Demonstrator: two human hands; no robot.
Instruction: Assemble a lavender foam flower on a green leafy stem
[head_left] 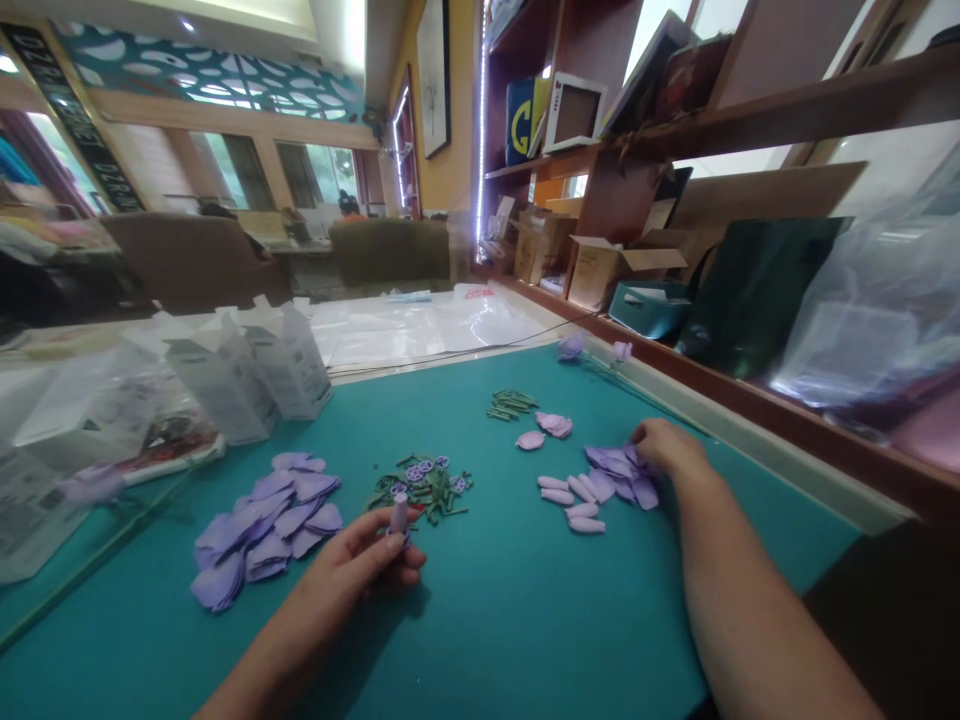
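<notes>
My left hand rests on the teal mat with its fingers closed round a small purple flower bud, held upright. My right hand reaches out to a pile of purple petals, fingers curled down onto the top of it; I cannot see what they pinch. Several pale pink curled petals lie just left of that pile. A heap of green stem pieces and small purple discs sits beyond my left hand. A larger heap of purple petals lies to the left.
White cartons stand at the mat's far left. Green sticks, pink petals and two finished purple flowers lie further back. A wooden shelf with boxes and bags runs along the right.
</notes>
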